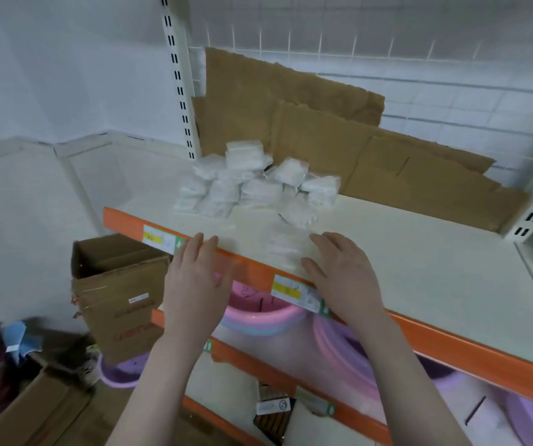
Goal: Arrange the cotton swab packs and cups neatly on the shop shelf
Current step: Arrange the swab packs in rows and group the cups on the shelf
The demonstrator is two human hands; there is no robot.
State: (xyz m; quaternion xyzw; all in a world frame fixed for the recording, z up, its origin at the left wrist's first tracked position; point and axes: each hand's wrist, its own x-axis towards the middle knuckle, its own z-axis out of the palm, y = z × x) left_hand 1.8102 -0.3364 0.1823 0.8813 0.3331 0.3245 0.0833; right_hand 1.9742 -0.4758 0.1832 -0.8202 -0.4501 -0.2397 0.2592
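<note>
White, cream-topped metal shop shelf [403,252] with an orange front lip is serving as the landmark, and everything else is lying in relation to it. A heap of clear plastic cotton swab packs [252,181] is sitting toward the back left of the shelf top, just in front of torn brown cardboard sheets [323,130] that are leaning against the wire grid back. The packs are pointing every which way: some are standing on edge, others are lying flat, so the heap is sharing no common long axis. One loose pack [286,244] is lying flat near the front lip, blurred; its long axis seems to be running from front to back of the shelf, but its outline is too smeared to be sure.

The person's left hand [194,278] is hovering over the front lip with fingers straight and together, holding nothing. The right hand [342,272] is reaching onto the shelf top just right of the loose pack, its fingers spread and relaxed, thumb close to the pack's edge; whether it is touching is unclear.

Below the shelf, pink and purple plastic basins [258,313] are showing only in part, and an open brown cardboard box [117,294] is standing left of the lip.
</note>
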